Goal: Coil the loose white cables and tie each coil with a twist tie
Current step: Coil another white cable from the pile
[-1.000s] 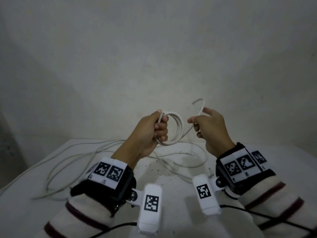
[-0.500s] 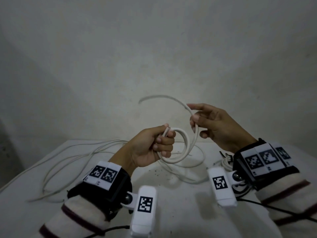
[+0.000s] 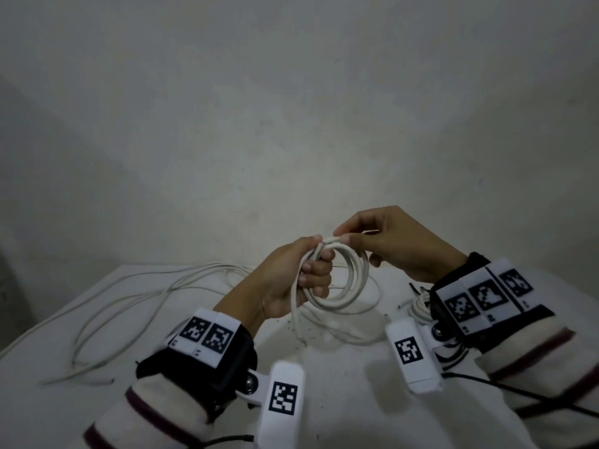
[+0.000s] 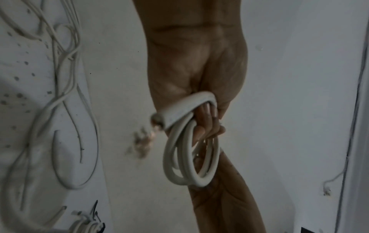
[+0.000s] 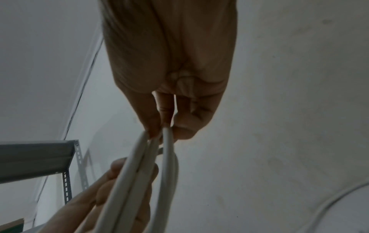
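- Aloft, above the white tabletop (image 3: 181, 413), a small coil of thick white round cable (image 3: 351, 280) is gripped by the curled left hand (image 3: 288, 280).
- Its top strand is pinched by the right hand (image 3: 398, 244) fingers (image 5: 180, 124).
- Loose thin white cables (image 3: 129, 296) are left on the tabletop.

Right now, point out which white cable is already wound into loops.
The thick white cable held up in both hands: left hand grips its loops, right hand pinches the top. The thin cables lie loose on the table.

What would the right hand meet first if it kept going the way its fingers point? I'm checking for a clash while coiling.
The right hand points leftward at the coil top, which its fingertips already pinch. Just beyond are the left hand's thumb and knuckles, though depth is uncertain.
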